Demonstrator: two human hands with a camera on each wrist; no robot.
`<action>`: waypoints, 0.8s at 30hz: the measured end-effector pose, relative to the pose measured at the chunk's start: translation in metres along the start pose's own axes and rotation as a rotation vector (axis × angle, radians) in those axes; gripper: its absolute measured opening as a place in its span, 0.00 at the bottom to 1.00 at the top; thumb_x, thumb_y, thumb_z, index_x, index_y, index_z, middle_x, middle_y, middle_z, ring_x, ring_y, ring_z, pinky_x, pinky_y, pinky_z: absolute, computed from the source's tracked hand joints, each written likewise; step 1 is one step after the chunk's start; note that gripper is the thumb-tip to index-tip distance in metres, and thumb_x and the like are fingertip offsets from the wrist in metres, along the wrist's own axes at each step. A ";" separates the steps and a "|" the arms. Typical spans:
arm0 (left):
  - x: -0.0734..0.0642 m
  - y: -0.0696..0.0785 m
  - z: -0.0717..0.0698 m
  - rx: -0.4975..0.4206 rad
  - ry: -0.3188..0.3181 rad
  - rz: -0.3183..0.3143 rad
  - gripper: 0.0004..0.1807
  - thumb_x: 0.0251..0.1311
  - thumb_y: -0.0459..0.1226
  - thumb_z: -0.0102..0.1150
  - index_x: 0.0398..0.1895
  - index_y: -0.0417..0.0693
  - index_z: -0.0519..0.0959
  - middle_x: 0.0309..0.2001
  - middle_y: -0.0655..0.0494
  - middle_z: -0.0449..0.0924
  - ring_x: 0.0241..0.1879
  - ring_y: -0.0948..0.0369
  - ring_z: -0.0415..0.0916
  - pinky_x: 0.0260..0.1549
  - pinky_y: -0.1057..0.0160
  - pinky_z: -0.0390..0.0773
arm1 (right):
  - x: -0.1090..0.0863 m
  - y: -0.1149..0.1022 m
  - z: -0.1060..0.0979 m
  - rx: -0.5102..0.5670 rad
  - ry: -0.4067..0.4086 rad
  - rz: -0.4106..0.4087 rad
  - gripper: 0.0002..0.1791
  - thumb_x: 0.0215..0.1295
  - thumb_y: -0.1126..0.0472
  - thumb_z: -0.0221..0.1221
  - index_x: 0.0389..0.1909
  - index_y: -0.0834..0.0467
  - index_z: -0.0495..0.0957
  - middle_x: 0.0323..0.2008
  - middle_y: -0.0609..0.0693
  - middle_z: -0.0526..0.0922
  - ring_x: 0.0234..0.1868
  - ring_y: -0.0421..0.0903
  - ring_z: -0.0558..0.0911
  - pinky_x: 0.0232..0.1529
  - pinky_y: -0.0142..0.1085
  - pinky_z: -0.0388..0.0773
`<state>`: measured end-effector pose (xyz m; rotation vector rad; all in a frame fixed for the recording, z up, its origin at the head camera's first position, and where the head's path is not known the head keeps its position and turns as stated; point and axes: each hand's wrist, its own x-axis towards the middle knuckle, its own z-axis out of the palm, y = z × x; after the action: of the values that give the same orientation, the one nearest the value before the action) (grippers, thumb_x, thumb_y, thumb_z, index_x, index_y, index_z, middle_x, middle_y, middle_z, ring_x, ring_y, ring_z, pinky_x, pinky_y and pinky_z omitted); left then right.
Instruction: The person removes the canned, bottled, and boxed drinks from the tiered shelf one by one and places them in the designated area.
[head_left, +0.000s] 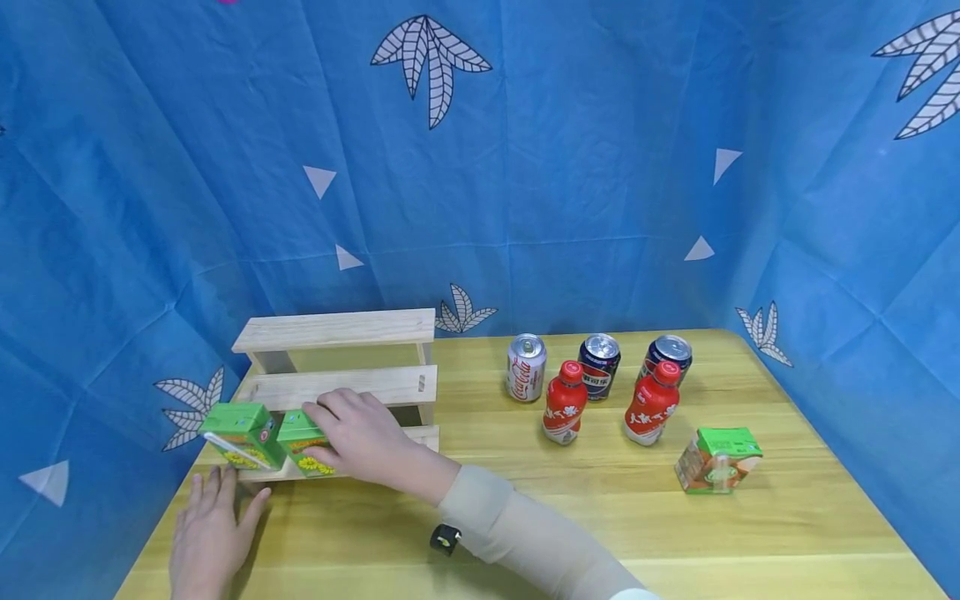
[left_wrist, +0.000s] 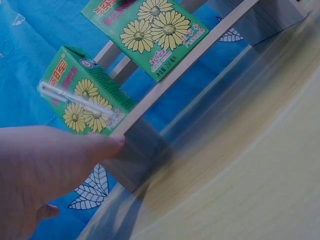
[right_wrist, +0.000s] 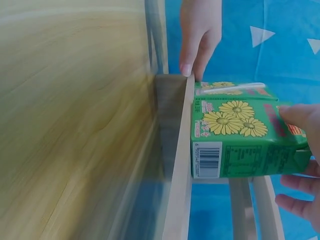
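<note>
A three-tier wooden rack point(head_left: 341, 387) stands at the left of the table. Two green herbal tea cartons with yellow flowers sit on its lowest tier: the left carton point(head_left: 243, 435) has a wrapped straw across its front, and the right carton point(head_left: 306, 442) is beside it. My right hand point(head_left: 367, 437) grips the right carton near its top, thumb on the flowered face and fingers behind, as the right wrist view shows. At the rack's front left corner, my left hand point(head_left: 210, 533) holds the end of the front board point(left_wrist: 150, 97) between thumb and fingers.
To the right stand a silver Coca-Cola can point(head_left: 527, 368), two dark blue cans, one a Pepsi can point(head_left: 599, 367), and two red bottles, one being the left bottle point(head_left: 565, 404). Another green-topped drink carton point(head_left: 718, 461) is farther right. Blue cloth point(head_left: 570, 167) hangs around the table.
</note>
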<state>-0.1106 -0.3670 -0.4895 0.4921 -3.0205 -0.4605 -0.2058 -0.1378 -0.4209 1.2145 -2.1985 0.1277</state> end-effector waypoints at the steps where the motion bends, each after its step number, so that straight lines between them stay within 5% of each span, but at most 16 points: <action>1: 0.000 0.000 0.000 0.002 0.001 0.003 0.48 0.70 0.62 0.38 0.73 0.28 0.50 0.72 0.24 0.43 0.74 0.32 0.32 0.67 0.26 0.44 | 0.001 -0.001 0.001 0.000 -0.001 0.005 0.33 0.66 0.33 0.52 0.63 0.51 0.73 0.52 0.43 0.79 0.56 0.40 0.77 0.51 0.31 0.81; 24: 0.001 0.000 0.001 -0.001 -0.012 -0.012 0.48 0.70 0.62 0.37 0.73 0.28 0.50 0.73 0.24 0.42 0.75 0.33 0.30 0.67 0.26 0.44 | 0.007 -0.005 0.001 -0.002 -0.012 0.011 0.30 0.67 0.33 0.50 0.56 0.51 0.76 0.46 0.41 0.78 0.48 0.37 0.76 0.44 0.26 0.78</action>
<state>-0.1112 -0.3669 -0.4904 0.5102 -3.0300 -0.4664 -0.2054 -0.1465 -0.4188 1.2054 -2.2155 0.1236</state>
